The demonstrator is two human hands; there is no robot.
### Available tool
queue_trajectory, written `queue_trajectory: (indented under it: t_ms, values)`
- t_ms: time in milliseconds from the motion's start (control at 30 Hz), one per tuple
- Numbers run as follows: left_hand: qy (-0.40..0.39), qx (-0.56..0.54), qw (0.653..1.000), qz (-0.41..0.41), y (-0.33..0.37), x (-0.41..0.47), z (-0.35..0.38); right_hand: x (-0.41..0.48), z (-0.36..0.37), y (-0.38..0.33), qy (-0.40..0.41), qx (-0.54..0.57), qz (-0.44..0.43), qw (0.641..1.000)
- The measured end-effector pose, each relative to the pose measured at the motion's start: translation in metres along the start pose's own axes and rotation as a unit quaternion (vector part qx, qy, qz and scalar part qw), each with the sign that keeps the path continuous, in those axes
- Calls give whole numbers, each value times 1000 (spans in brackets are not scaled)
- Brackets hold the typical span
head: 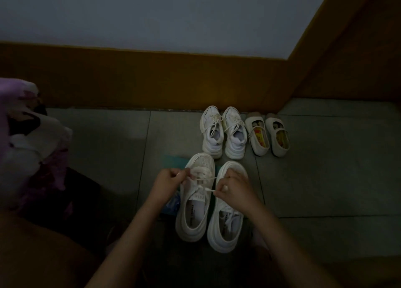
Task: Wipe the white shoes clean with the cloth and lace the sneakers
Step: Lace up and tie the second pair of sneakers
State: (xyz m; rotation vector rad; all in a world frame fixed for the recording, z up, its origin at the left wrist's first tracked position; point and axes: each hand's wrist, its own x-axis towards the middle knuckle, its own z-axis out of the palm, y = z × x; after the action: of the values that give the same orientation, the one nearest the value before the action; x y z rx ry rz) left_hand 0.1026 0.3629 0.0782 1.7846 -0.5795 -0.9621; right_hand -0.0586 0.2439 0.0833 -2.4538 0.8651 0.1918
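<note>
Near-left sneaker (193,203): on the tiled floor (325,179) close in front of the person, toe pointing away; this is the shoe being laced.
Lace (207,189): threaded across the upper eyelets, both ends drawn out sideways, no bow tied yet.
Left hand (171,179): fingers curled, pinching one lace end at the sneaker's left side.
Right hand (232,187): clamped on the other lace end, just right of the tongue and over the front of the near-right sneaker (225,227).
Far pair of sneakers (223,131): by the wooden skirting (152,81), laces in and tied; judged finished.
Strap shoes (268,133): right of the far pair, no laces to do.
Cloth (173,160): a teal piece lying under the near-left sneaker's toe, in neither hand, so wiping looks done or set aside.
Left to do: probably knotting this lace, then the near-right sneaker.
Hard to tell: the dim light hides whether any shoe is truly clean. The right hand covers the near-right sneaker's eyelets. A bluish crumpled thing (172,202) beside the left wrist cannot be identified. A pale bundle (26,135) at far left is cut off.
</note>
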Motion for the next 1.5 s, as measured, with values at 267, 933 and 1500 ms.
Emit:
queue_trajectory:
  t_ms: [267, 933, 1500]
  values:
    - [-66, -180, 981, -20, 12, 4, 1, -3, -9, -3, -102, 202, 25, 974]
    - [-190, 45, 979, 60, -10, 8, 22, 28, 0, -37, 16, 442, 49, 896]
    - [-142, -59, 988, -26, -7, 8, 20, 31, -3, -14, -31, 307, -12, 951]
